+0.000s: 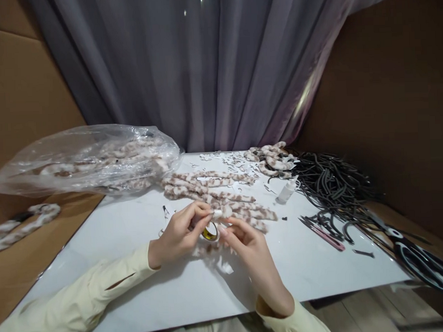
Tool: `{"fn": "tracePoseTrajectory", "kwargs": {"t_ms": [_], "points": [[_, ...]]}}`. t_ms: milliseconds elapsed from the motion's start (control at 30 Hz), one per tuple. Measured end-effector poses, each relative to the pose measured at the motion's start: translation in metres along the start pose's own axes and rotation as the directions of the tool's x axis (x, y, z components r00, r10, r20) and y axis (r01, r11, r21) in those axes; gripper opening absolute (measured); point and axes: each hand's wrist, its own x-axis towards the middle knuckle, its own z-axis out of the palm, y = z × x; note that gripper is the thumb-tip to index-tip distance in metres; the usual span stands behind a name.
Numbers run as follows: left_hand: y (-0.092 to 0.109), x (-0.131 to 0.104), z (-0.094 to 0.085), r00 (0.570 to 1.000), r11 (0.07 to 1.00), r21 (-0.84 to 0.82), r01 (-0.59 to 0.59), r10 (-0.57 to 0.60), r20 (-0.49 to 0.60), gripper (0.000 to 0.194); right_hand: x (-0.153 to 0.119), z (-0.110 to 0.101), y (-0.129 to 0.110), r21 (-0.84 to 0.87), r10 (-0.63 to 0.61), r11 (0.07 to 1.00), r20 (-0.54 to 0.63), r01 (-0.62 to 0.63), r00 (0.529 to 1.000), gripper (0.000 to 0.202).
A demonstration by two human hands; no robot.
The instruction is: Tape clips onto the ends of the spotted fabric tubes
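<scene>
Near the middle of the white table my left hand (183,230) is closed, thumb and index finger pinching a small white piece of tape (217,213). Just below those fingertips is a tape roll (210,232) with a yellow inside. My right hand (250,245) faces it from the right, its thumb and fingertips drawn together by the roll's edge and a white fluffy end (226,212). What the right fingertips grip is hard to make out. Under the hands lies more fluffy material with a white scrap (225,266). Several brown-and-white fluffy strips (211,190) lie just behind.
A clear plastic bag (94,161) of fluffy pieces sits at left. To the right are a white bottle (287,192), black cords (331,181), pink-handled tweezers (323,234) and black scissors (413,256). More fluffy pieces (274,159) are piled at the back. Cardboard walls and a grey curtain surround the table.
</scene>
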Motion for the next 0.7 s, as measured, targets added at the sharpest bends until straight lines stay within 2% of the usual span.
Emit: {"fn": "tracePoseTrajectory", "kwargs": {"t_ms": [100, 200, 300, 367, 467, 533, 633, 700], "points": [[0.001, 0.001, 0.000, 1.000, 1.000, 0.018, -0.009, 0.009, -0.013, 0.007, 0.005, 0.002, 0.006, -0.040, -0.062, 0.998, -0.136, 0.057, 0.989, 0.030], [0.004, 0.002, -0.001, 0.998, 0.996, 0.070, -0.061, 0.061, -0.004, 0.006, 0.007, 0.000, 0.009, -0.019, -0.086, 0.996, -0.142, 0.084, 0.986, 0.026], [0.005, 0.002, -0.002, 0.983, 0.971, 0.153, -0.182, 0.182, 0.014, 0.010, 0.007, 0.000, 0.009, 0.218, 0.047, 0.975, 0.021, -0.050, 0.999, 0.027], [0.003, 0.001, -0.004, 0.958, 0.936, 0.203, -0.287, 0.281, 0.060, 0.012, 0.005, 0.000, 0.007, 0.345, 0.134, 0.920, 0.164, -0.184, 0.977, 0.030], [-0.003, 0.001, -0.007, 0.888, 0.842, 0.285, -0.459, 0.424, 0.177, 0.012, 0.003, 0.000, 0.008, 0.433, 0.180, 0.851, 0.294, -0.298, 0.939, 0.028], [-0.007, 0.002, -0.008, 0.847, 0.781, 0.327, -0.531, 0.476, 0.239, 0.011, 0.002, 0.000, 0.010, 0.476, 0.192, 0.805, 0.354, -0.353, 0.915, 0.028], [-0.008, 0.003, -0.007, 0.831, 0.771, 0.313, -0.555, 0.503, 0.236, 0.011, 0.002, 0.000, 0.014, 0.528, 0.225, 0.724, 0.427, -0.444, 0.876, 0.026], [-0.005, 0.003, -0.006, 0.860, 0.822, 0.253, -0.510, 0.474, 0.190, 0.013, 0.001, 0.002, 0.016, 0.548, 0.246, 0.684, 0.449, -0.482, 0.859, 0.024]]}}
